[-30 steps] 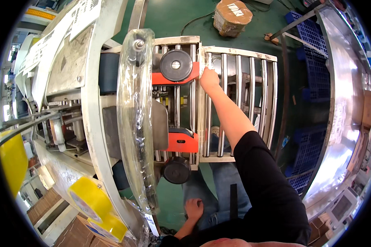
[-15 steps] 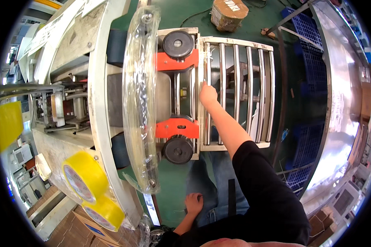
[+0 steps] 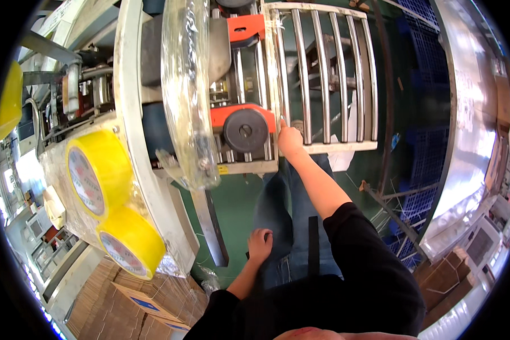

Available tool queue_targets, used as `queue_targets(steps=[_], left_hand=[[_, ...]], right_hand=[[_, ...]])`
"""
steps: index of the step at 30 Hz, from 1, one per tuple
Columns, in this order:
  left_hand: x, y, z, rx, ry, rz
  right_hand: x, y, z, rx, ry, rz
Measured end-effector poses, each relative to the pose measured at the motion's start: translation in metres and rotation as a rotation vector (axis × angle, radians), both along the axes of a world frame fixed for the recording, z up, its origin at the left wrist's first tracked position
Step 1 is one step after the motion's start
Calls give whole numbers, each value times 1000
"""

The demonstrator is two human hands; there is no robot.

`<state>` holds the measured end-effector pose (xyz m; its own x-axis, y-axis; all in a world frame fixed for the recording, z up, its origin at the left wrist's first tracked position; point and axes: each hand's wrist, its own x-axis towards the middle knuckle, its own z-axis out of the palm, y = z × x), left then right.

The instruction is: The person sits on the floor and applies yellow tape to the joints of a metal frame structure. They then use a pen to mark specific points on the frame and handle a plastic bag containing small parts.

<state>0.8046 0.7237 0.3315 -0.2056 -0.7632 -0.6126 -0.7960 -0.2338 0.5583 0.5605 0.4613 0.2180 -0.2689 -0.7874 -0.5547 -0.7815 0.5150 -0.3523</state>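
The right hand has moved toward the near-left corner of the roller rack, curled, its hold unclear; the rack stretches lengthwise ahead. The left hand, half-open, seems empty, farther away.

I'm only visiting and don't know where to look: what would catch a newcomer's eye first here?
Probably the two bright yellow tape rolls, left of centre. Next, the red brackets at upper centre, the lower one bearing a black wheel, beside a row of shiny metal rollers. The right hand is at the rollers' near left corner.
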Motion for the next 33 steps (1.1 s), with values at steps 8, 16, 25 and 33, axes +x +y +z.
queue_targets(steps=[8,16,25,33], left_hand=[[25,13,-3,28,30,-68],[36,22,-18,10,59,-153],[-9,-19,-50,-154,186,18],[-148,-145,-111,-452,92,191]], right_hand=[[29,85,17,76,-37,-10],[41,121,24,40,7,-5],[52,217,26,43,-72,-62],[5,276,50,117,-193,-156]])
